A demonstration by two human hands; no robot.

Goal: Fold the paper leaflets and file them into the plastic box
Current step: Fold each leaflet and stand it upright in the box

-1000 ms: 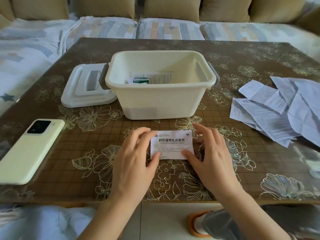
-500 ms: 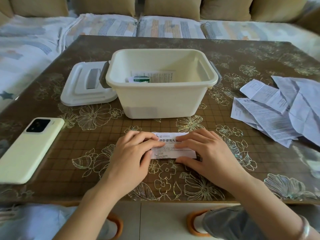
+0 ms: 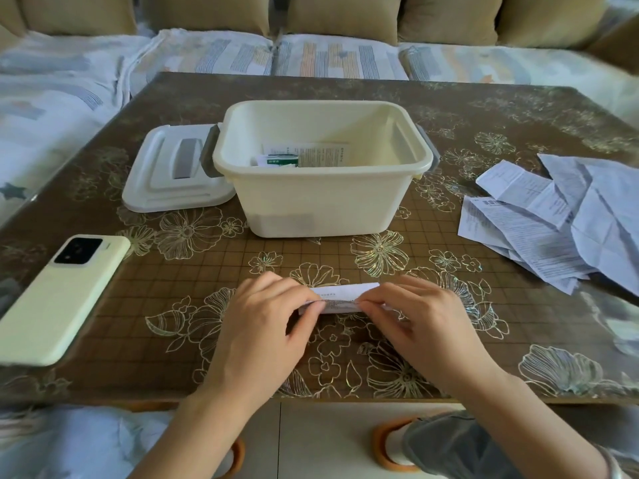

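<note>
A small white leaflet point(image 3: 340, 296) lies folded over into a narrow strip near the table's front edge. My left hand point(image 3: 262, 326) pinches its left end and my right hand point(image 3: 425, 323) pinches its right end, fingers curled over the fold. Behind it stands the cream plastic box point(image 3: 321, 198), open, with folded leaflets point(image 3: 304, 155) lying inside. Several unfolded leaflets point(image 3: 553, 216) are heaped at the right of the table.
The box's white lid point(image 3: 173, 174) lies to the left of the box. A pale green phone point(image 3: 58, 299) rests face down at the front left. A sofa with cushions point(image 3: 311, 53) runs behind the brown flowered table point(image 3: 345, 368).
The leaflet's far half has been brought over toward me, halving it into a narrow strip. Both hands moved inward from its sides onto the fold.
</note>
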